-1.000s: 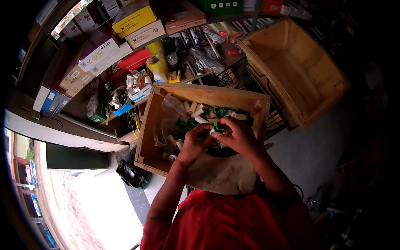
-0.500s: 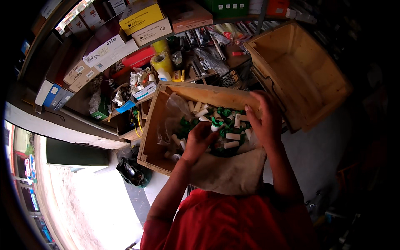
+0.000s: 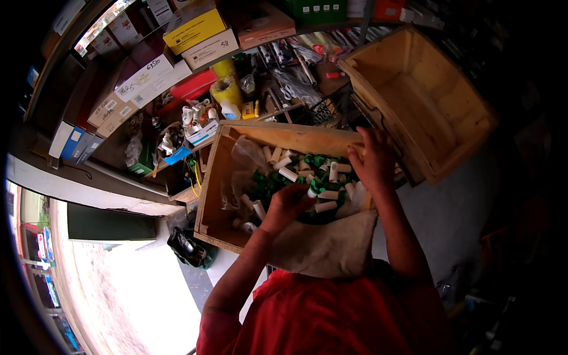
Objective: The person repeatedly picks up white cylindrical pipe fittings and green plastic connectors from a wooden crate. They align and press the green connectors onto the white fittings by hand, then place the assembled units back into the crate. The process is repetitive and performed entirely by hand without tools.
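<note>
In front of me sits a wooden box holding short white tubes mixed with small green plastic pieces. My left hand is closed in a pinch over the near part of this pile. At its fingertips is a small white fitting with a green top. My right hand hovers at the box's right end with the fingers spread and nothing visible in them. Crumpled clear plastic bags line the left side of the box. A beige cloth drapes over its near edge.
A second wooden box stands tilted at the back right. Behind lie yellow tape rolls, a small carton of white fittings and shelves with stacked boxes. A black bag rests on the floor at left.
My left hand has moved slightly down and to the right with the green-topped white fitting. My right hand has shifted a little, its fingers still apart.
</note>
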### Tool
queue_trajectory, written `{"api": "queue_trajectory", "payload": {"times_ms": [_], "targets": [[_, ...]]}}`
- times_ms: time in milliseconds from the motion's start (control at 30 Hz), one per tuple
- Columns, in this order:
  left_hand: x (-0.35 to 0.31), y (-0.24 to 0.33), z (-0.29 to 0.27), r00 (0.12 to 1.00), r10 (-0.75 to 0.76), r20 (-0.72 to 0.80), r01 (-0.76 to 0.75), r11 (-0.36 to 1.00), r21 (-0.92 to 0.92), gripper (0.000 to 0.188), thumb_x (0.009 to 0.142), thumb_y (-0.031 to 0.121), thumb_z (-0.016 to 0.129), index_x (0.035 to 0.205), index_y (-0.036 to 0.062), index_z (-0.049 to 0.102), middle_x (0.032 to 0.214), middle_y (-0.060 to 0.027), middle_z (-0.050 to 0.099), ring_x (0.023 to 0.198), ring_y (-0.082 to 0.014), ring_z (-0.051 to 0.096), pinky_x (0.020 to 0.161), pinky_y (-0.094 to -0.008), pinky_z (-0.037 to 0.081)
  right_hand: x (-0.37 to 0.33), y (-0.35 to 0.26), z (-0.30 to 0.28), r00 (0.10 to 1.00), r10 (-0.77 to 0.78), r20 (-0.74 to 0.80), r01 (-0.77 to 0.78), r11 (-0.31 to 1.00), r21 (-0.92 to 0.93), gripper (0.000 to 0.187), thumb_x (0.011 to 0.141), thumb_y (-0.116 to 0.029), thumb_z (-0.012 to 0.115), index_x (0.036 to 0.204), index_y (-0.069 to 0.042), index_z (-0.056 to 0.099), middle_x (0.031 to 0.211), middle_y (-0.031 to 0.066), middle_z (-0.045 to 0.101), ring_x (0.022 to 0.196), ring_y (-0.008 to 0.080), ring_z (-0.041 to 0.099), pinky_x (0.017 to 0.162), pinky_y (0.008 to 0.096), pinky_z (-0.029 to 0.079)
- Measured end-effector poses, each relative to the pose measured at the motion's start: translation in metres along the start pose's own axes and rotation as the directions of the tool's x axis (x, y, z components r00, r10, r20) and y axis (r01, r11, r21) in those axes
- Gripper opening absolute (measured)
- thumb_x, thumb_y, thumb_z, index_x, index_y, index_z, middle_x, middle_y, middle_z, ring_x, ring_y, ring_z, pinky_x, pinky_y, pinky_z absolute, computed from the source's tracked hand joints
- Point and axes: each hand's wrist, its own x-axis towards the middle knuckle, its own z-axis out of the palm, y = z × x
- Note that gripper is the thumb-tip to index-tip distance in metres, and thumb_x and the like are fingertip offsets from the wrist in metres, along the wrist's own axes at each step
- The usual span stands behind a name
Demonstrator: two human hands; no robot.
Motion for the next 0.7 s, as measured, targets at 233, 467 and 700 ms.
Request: {"api": "queue_trajectory", "payload": {"times_ms": [233, 467, 700], "targets": [[0.018, -0.02, 0.016, 0.995, -0.073, 0.067, 0.042, 0.922, 0.386, 0.044, 0.076, 0.024, 0.083, 0.108, -0.0013, 0.066, 0.092, -0.0037, 0.065, 0.083, -0.0109, 0.058, 0.074, -0.0282, 0.049, 0.0, -0.004, -0.003, 1.0, -0.017, -0.011, 0.017, 1.0, -0.005, 0.048, 0.076, -0.017, 0.072, 0.118, -0.005, 0.053, 0.117, 0.0136, 0.054, 0.116, 0.0348, 0.047, 0.096, 0.0456, 0.044], [0.057, -0.014, 0.046, 0.987, -0.006, 0.163, -0.089, 0.819, 0.566, 0.039, 0.082, 0.021, 0.076, 0.112, -0.0007, 0.066, 0.094, -0.0083, 0.069, 0.085, -0.014, 0.064, 0.077, -0.0302, 0.052, -0.002, -0.004, 0.002, 1.0, 0.02, -0.011, -0.02, 0.999, 0.034, 0.047, 0.078, -0.017, 0.07, 0.12, -0.005, 0.053, 0.118, 0.0135, 0.054, 0.118, 0.0341, 0.046, 0.099, 0.044, 0.043], [0.074, 0.011, 0.01, 0.988, 0.035, 0.148, -0.104, 0.865, 0.491, 0.027, 0.085, 0.01, 0.069, 0.111, 0.0018, 0.066, 0.099, -0.0098, 0.07, 0.085, -0.015, 0.066, 0.075, -0.0289, 0.053, -0.003, -0.002, 0.0, 0.999, 0.037, -0.007, -0.037, 0.999, 0.018, 0.048, 0.079, -0.017, 0.07, 0.122, -0.006, 0.052, 0.119, 0.0127, 0.053, 0.118, 0.0341, 0.046, 0.099, 0.0446, 0.043]]}}
